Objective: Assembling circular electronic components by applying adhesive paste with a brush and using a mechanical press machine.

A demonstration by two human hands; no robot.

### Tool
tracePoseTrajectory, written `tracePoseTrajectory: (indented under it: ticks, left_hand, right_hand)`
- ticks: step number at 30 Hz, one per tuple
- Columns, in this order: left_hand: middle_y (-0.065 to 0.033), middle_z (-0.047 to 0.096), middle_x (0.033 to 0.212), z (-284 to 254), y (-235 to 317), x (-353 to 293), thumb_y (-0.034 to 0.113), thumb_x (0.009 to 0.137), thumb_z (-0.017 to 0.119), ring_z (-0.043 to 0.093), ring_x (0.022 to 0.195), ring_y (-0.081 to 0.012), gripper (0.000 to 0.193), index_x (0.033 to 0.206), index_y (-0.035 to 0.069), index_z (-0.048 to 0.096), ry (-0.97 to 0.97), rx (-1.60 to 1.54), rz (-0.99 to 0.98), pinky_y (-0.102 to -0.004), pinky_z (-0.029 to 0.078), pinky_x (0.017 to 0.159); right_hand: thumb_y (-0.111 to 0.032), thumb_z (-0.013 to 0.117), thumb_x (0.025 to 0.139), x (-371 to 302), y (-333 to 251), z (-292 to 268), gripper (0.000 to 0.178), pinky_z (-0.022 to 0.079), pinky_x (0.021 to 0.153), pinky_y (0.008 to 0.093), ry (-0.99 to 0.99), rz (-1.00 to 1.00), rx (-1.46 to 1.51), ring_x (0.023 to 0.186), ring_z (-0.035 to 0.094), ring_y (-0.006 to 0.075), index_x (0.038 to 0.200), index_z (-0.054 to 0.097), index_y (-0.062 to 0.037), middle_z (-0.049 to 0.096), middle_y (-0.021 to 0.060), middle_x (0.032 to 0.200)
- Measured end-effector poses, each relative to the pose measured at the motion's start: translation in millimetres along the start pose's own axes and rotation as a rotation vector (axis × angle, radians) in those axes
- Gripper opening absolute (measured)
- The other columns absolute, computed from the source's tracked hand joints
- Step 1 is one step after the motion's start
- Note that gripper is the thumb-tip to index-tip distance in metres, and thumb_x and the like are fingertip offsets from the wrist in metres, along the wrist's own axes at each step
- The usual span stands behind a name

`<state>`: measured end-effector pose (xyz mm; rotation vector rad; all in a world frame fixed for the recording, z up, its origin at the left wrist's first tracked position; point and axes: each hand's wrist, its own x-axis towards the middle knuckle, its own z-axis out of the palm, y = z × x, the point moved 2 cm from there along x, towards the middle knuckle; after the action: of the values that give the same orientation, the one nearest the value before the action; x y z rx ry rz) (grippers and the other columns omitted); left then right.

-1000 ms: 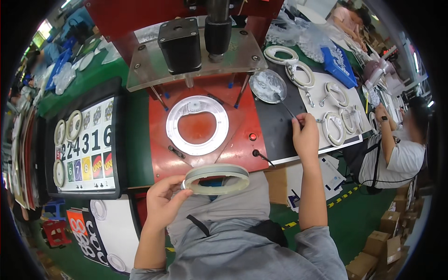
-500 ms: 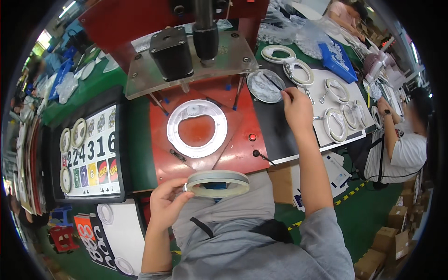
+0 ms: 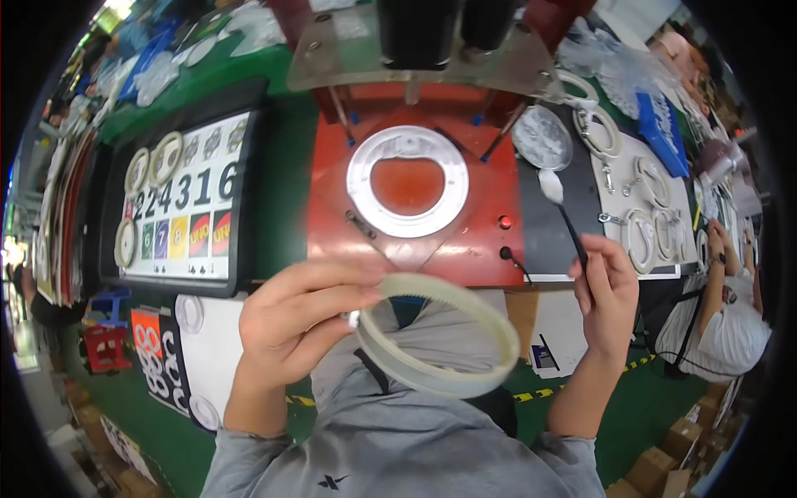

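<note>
My left hand [image 3: 309, 319] pinches the rim of a cream plastic ring [image 3: 490, 353] with fine teeth along its inner edge. The ring hangs tilted above my lap. My right hand [image 3: 610, 290] grips the thin black handle of what looks like a brush [image 3: 569, 226], its broad tip covered in white paste. That tip points away from me, just below a round, shallow dish [image 3: 541, 137] of whitish paste. Ahead of my hands, a white ring plate with a D-shaped opening [image 3: 361, 195] lies on the red base [image 3: 332, 249] of a press.
The press's clear plate [image 3: 349, 50] overhangs the red base. A framed board [image 3: 237, 278] with numbers and cards lies left. Cream rings with chains [image 3: 599, 133] and a blue bin [image 3: 660, 133] are at right. A seated co-worker [image 3: 714, 328] works farther right.
The brush has come out of the dish toward me in my right hand, carrying white paste. My left hand has raised the ring and tilted it. The view has shifted.
</note>
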<state>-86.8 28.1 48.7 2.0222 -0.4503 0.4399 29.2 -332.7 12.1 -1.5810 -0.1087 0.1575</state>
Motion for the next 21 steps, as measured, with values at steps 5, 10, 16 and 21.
tracePoseTrajectory:
  ticks: [5,10,16,21]
  left_hand:
    - [-0.0193,0.07,0.119,3,12,10,-0.005,0.08,0.077,0.071,0.102,-0.0284,0.033,0.113,-0.001,0.08,0.064,-0.076,0.017,-0.0334,0.061,0.084]
    - [-0.0217,0.064,0.121,6,8,10,-0.006,0.08,0.077,0.07,0.104,-0.0287,0.032,0.112,-0.004,0.079,0.049,-0.133,0.116,-0.0356,0.061,0.084]
    - [-0.0218,0.06,0.12,5,3,-4,-0.013,0.078,0.072,0.07,0.105,-0.0304,0.034,0.111,-0.006,0.078,0.086,-0.197,0.075,-0.0355,0.061,0.086]
    - [-0.0222,0.063,0.118,-2,3,-12,-0.013,0.078,0.07,0.072,0.104,-0.0322,0.03,0.106,-0.007,0.078,0.169,-0.22,0.09,-0.0362,0.061,0.086]
  right_hand:
    - [-0.007,0.068,0.101,-26,-15,15,0.026,0.046,0.055,0.02,-0.257,-0.128,0.002,0.063,0.059,0.0077,0.124,0.068,0.0049,0.073,0.0121,0.091]
    - [0.002,0.076,0.088,-29,-40,38,0.021,0.052,0.064,0.0274,-0.276,-0.28,-0.196,0.077,0.068,0.0165,0.109,0.077,0.0048,0.074,0.0132,0.094]
    - [0.009,0.078,0.078,-23,-47,63,0.03,0.052,0.064,0.0321,-0.424,-0.446,-0.337,0.075,0.067,0.0194,0.106,0.08,0.0005,0.075,0.0122,0.093]
    - [0.007,0.078,0.073,-27,-62,75,0.032,0.052,0.063,0.0337,-0.371,-0.636,-0.551,0.074,0.066,0.0238,0.104,0.079,-0.0002,0.072,0.0111,0.088]
